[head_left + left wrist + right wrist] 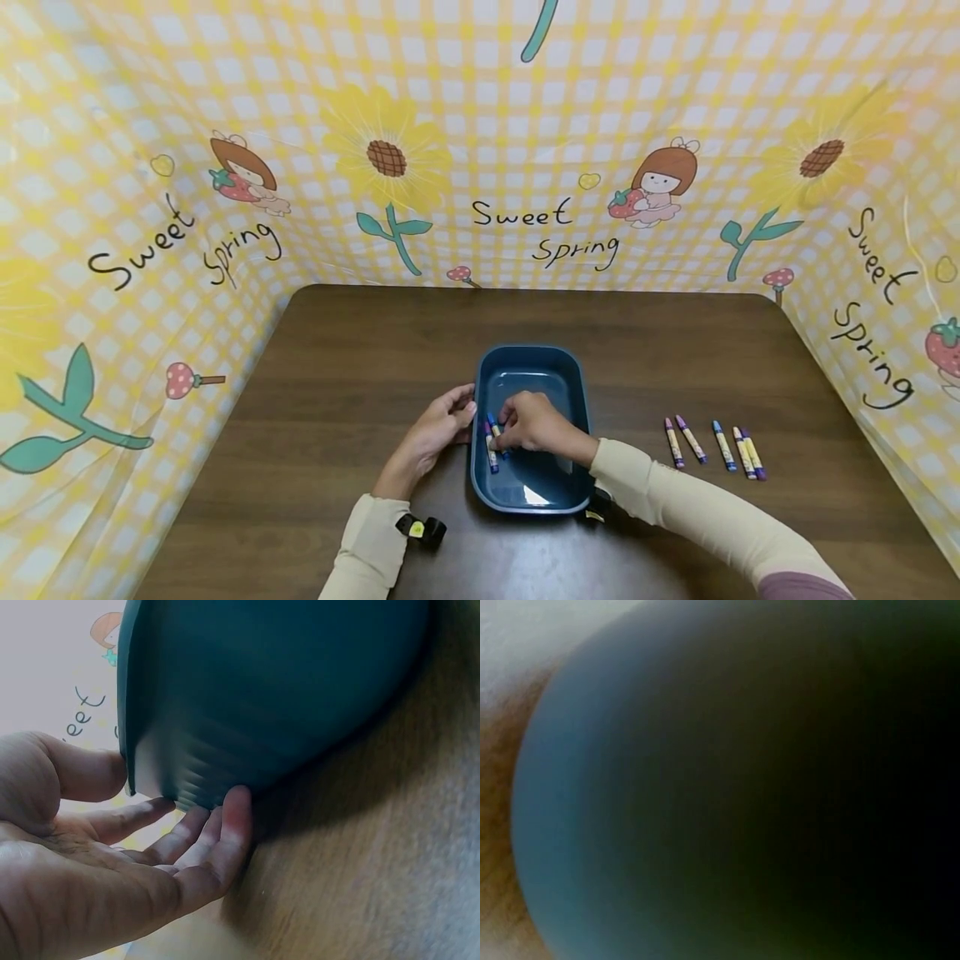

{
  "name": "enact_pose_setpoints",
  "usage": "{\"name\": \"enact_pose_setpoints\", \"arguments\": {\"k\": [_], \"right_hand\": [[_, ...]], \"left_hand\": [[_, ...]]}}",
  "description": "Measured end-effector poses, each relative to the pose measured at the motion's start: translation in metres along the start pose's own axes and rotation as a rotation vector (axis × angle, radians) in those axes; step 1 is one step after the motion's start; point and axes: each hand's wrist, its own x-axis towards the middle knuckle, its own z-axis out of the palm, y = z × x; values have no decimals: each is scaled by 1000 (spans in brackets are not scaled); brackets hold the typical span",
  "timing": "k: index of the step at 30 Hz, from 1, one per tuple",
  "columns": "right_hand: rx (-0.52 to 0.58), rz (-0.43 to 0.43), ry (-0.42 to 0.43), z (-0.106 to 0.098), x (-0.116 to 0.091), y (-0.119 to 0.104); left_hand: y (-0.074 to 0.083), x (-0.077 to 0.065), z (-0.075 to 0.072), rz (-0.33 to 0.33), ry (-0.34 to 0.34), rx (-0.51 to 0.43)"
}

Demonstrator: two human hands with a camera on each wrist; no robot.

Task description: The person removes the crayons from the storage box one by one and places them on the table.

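A dark blue plastic tray (529, 492) sits on the table. Inside it, by the left wall, lie a purple-tipped crayon (492, 460) and a blue-tipped crayon (492, 421), side by side. My right hand (536, 423) reaches into the tray and pinches the blue-tipped crayon with thumb and fingers, partly covering it. Outside the left wall, my left hand (438, 425) holds the tray. In the left wrist view its thumb is at the rim, and curved fingers (236, 814) touch the outer wall. A blurred blue tray wall (547, 802) and darkness fill the right wrist view.
Right of the tray, several crayons lie on the brown table (360, 350), among them a pink-tipped crayon (673, 442), a purple-tipped one (690, 439) and a blue-tipped one (723, 446). A yellow checked cloth (487, 150) surrounds the table at the back and sides.
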Motion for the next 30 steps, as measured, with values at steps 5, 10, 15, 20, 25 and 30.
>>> {"name": "enact_pose_setpoints", "arguments": {"k": [5,10,15,20,25,30], "right_hand": [[9,-42,7,-1,-1,0],[31,-24,-5,0,-2,0],[-29,-30,24,1,-3,-1],[-40,-22,45,0,-3,0],[83,50,4,-1,-4,2],[206,112,-24,-4,-5,3]], "left_hand": [[1,0,1,7,11,-3],[-1,-1,2,15,15,-14],[-3,-2,2,12,20,-16],[-2,-3,1,7,9,-10],[-1,-2,0,11,2,-8],[-1,-2,0,13,3,-20]]}}
